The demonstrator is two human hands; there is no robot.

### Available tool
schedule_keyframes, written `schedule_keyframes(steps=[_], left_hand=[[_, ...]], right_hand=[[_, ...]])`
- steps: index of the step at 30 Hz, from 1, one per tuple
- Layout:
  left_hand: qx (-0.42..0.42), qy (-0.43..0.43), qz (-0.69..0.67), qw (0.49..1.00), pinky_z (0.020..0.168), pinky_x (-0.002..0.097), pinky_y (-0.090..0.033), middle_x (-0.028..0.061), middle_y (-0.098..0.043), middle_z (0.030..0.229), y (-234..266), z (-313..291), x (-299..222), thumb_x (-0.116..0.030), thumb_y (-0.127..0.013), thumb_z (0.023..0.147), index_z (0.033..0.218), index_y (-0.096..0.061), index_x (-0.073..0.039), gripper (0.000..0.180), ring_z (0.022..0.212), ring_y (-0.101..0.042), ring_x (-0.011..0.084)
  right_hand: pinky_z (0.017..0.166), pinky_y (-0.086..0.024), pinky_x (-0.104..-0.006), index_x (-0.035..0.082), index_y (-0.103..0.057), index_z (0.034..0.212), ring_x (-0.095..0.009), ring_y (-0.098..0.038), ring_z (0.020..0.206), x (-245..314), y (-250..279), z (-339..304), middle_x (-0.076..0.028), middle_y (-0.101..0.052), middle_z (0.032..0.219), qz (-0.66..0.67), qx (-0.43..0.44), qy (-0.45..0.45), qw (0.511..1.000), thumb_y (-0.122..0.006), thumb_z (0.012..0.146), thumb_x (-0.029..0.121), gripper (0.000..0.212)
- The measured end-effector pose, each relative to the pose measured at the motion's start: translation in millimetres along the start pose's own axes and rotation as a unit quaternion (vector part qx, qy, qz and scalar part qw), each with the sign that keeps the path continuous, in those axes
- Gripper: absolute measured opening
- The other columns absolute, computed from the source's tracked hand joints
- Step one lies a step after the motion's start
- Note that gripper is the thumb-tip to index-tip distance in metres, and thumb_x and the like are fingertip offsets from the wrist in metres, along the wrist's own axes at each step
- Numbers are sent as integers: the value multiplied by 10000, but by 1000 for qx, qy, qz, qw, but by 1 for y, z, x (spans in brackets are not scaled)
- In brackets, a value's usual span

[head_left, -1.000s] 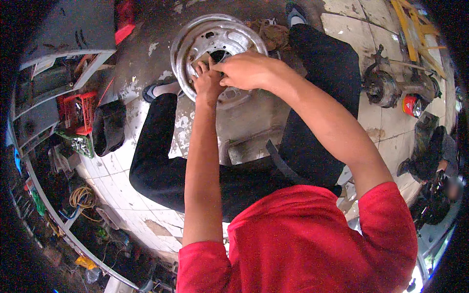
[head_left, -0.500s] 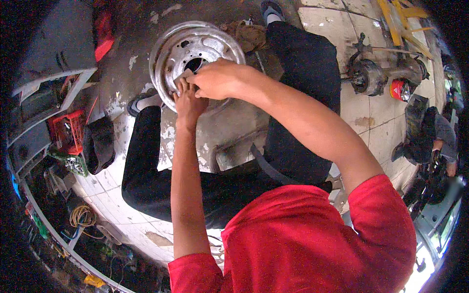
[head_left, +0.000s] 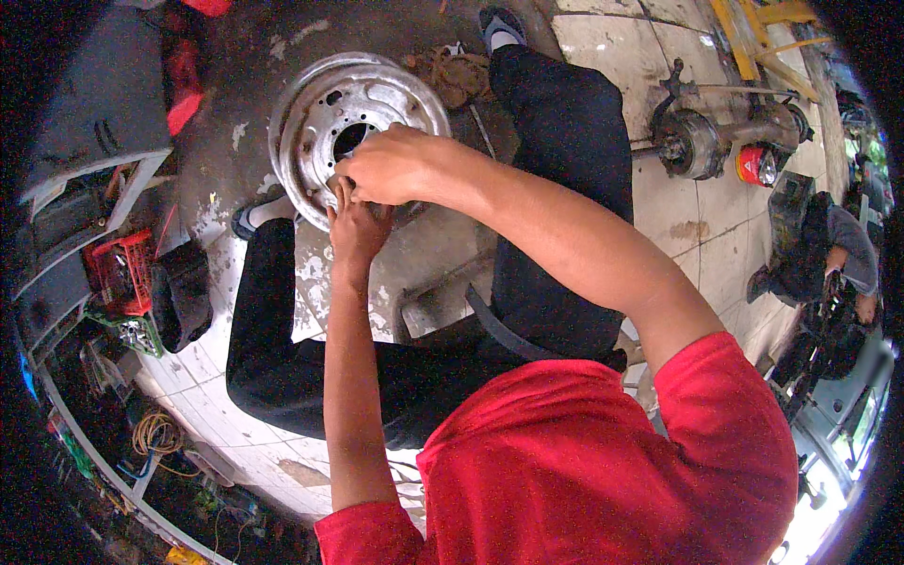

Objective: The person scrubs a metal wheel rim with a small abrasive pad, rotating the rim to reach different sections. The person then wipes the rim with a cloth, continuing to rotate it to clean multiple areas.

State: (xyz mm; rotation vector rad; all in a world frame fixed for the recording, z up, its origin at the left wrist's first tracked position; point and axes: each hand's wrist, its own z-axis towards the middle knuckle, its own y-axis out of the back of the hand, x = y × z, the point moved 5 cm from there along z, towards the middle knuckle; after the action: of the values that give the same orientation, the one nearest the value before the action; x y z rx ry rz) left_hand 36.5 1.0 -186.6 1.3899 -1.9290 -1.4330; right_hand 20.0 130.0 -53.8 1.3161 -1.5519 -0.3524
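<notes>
A bare silver-grey steel wheel rim [head_left: 391, 102] lies tilted in front of me, its dark centre hole partly covered by my hands. My right hand [head_left: 388, 168] is closed over the near part of the rim, knuckles up, its fingertips curled out of sight. Just below it, my left hand [head_left: 360, 234] meets it at the wheel's near-left edge, fingers bent and pressed together. Whatever the two hands pinch between them is hidden beneath the right hand's fingers. My legs in black trousers [head_left: 565, 188] are spread on either side of the wheel.
A brown crumpled cloth [head_left: 461, 75] lies beyond the wheel. To the right are a greasy metal axle part [head_left: 692, 143] and a red can [head_left: 755, 166]. A red crate [head_left: 122, 273] and coiled cable [head_left: 158, 435] are at left. Another person [head_left: 847, 245] crouches far right.
The right hand has shifted over the left fingers, covering the small flat brownish piece that showed between them. The whole view has shifted slightly, with the wheel now a little further left.
</notes>
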Motion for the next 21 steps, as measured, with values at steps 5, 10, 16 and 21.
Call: schedule_keyframes(steps=[5,10,16,21], left_hand=[[-20,-16,27,999,1061,613,-298,239,-275,1510,-3,34,34,-444,-617,845,1442,-361,-119,726,1401,-286,363],[-54,-21,53,997,1046,615,-320,238,-268,1512,15,50,24,-450,-632,825,1454,-328,-112,776,1400,-287,363],[-57,-5,22,998,1046,604,-327,241,-281,1506,-7,5,1,-421,-593,869,1423,-388,-98,673,1386,-303,386],[-32,3,-30,999,1058,589,-316,242,-299,1498,-4,-3,-3,-409,-584,875,1428,-384,-93,668,1376,-319,395]], right_hand=[[866,-498,-476,77,-611,1133,-356,-631,1005,7,4,-3,-165,-671,1064,-7,3,18,1000,-591,868,288,340],[857,-501,-476,57,-611,1120,-355,-632,1002,0,3,-2,-170,-671,1056,-11,9,3,1000,-589,871,298,347],[841,-511,-474,80,-636,1088,-348,-640,993,-5,-3,4,-171,-674,1050,-11,9,-10,1000,-592,872,315,322],[837,-514,-469,74,-645,1085,-344,-644,989,-3,-3,1,-173,-676,1051,3,4,-4,1000,-597,871,319,328]])
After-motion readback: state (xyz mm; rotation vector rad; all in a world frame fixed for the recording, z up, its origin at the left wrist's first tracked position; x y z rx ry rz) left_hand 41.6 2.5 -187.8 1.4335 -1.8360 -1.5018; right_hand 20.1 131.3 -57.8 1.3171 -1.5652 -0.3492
